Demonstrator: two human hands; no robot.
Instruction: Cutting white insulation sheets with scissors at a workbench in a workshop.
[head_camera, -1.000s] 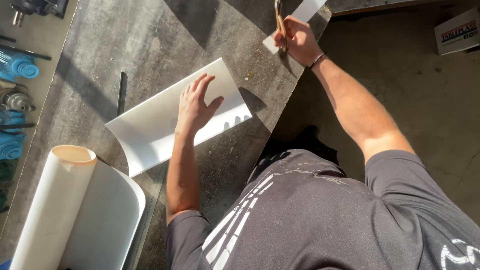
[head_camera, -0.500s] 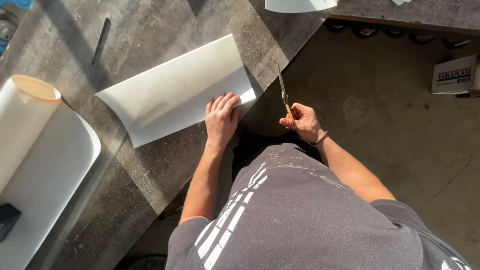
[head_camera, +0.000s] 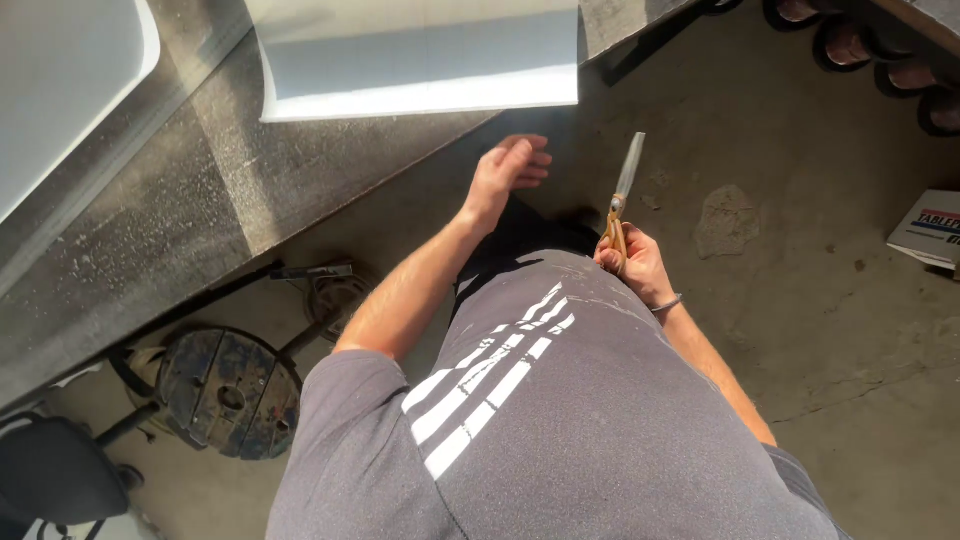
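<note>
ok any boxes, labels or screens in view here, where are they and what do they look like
Cardboard box: on the concrete floor at the far right edge, partly cut off; flat, rectangular, white with red and blue print.
No screens or signs show.

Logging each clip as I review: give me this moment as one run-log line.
left hand: open, empty, off the table | right hand: gripping scissors, blades closed, pointing up | white sheet: flat on grey worktable, overhanging its edge

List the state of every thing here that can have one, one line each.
Metal scissors with orange handles: blades closed, pointing up, held in the right hand.
Left hand: open, empty, off the table.
White rectangular sheet: flat on the grey stone table, one corner overhanging its edge.
</note>
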